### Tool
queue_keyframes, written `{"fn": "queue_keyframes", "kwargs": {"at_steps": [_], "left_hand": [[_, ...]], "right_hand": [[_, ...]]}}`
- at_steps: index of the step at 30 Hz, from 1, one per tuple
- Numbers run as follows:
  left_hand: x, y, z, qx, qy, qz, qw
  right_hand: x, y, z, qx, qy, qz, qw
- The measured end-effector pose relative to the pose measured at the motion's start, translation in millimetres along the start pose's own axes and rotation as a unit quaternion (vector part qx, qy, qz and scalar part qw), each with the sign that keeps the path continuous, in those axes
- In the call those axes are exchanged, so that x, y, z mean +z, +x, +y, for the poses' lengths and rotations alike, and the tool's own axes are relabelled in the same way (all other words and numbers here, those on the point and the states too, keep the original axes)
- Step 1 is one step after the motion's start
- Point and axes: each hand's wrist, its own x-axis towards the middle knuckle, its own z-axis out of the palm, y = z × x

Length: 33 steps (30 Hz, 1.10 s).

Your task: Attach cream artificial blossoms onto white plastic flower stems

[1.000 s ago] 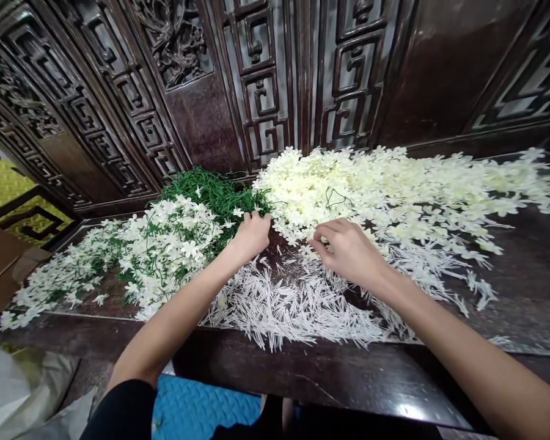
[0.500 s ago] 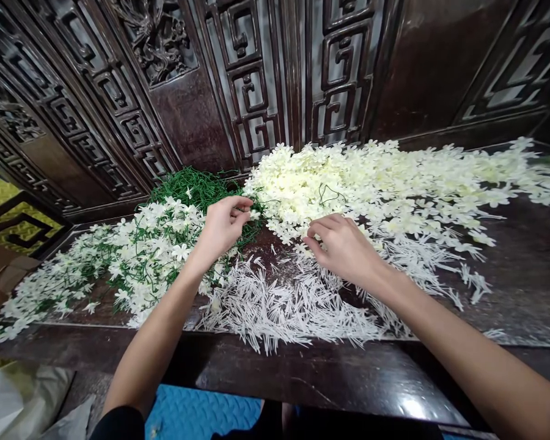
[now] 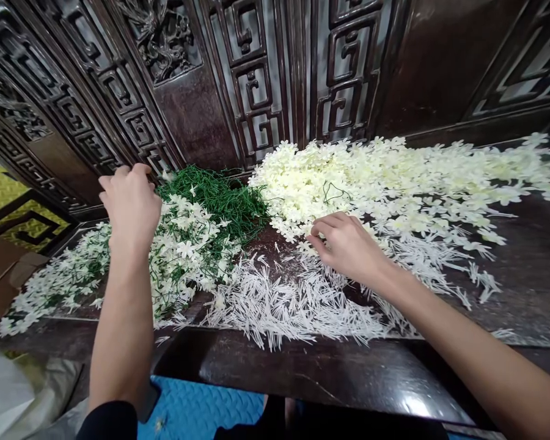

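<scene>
My left hand (image 3: 132, 205) is raised over the left pile of white flowers with green stems (image 3: 176, 244), back of the hand toward me. Its fingers are spread and bent down, their tips partly hidden. A single white blossom (image 3: 167, 175) shows just right of these fingers, apart from them as far as I can see. My right hand (image 3: 348, 244) rests at the front edge of the pale yellow-white blossom heap (image 3: 311, 177), thumb and fingers pinched together; what is between them is hidden. Green wiry stems (image 3: 211, 195) lie bundled between the two flower piles.
Many thin white plastic sticks (image 3: 275, 299) are strewn along the front of the dark wooden bench (image 3: 362, 366). A loose green stem (image 3: 337, 190) lies on the pale blossoms. Carved wooden panels (image 3: 297, 73) rise behind. At left are a cardboard box (image 3: 0, 269) and a pale bag (image 3: 9, 391).
My left hand has moved left from the green stems, where it pinched a small blossom, and its fingers have spread. My right hand keeps its pinch in nearly the same place.
</scene>
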Motion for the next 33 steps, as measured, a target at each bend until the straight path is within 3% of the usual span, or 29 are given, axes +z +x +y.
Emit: {"fn": "queue_keyframes", "kwargs": {"at_steps": [1, 3, 6, 8, 11, 13, 17, 20, 23, 26, 29, 33], "left_hand": [[2.1, -2, 4, -0.016, 0.078, 0.025, 0.997], [12.9, -10, 20, 0.031, 0.1, 0.008, 0.995], [41.8, -22, 55, 0.185, 0.025, -0.161, 0.969], [64.0, -28, 75, 0.227, 0.038, -0.226, 0.947], [91.9, -28, 93, 0.176, 0.083, -0.22, 0.956], [102.1, -23, 97, 0.136, 0.085, -0.247, 0.956], [96.6, -6, 98, 0.132, 0.072, -0.233, 0.961], [77.5, 5, 97, 0.126, 0.023, -0.135, 0.983], [60.6, 9, 95, 0.131, -0.043, -0.107, 0.985], [56.3, 5, 90, 0.139, -0.087, -0.186, 0.969], [64.0, -2, 84, 0.14, -0.075, -0.274, 0.948], [76.8, -14, 80, 0.168, -0.079, -0.339, 0.922]], "right_hand": [[0, 0, 0, 0.0, 0.001, -0.001, 1.0], [1, -1, 0, 0.0, 0.005, -0.003, 1.0], [4, -1, 2, -0.004, 0.007, 0.003, 1.0], [6, -1, 4, -0.007, 0.01, 0.009, 1.0], [6, -1, 6, -0.009, 0.021, 0.015, 1.0], [4, 0, 7, -0.01, 0.025, 0.013, 1.0], [2, 0, 5, -0.009, 0.022, 0.007, 1.0], [3, -2, 3, -0.005, 0.022, 0.005, 1.0], [2, -1, 3, -0.006, 0.028, -0.002, 1.0], [-1, 1, 7, 0.011, 0.028, -0.003, 1.0], [-3, 4, 18, 0.037, 0.007, 0.017, 0.999], [1, 4, 38, 0.051, -0.058, 0.018, 0.997]]}}
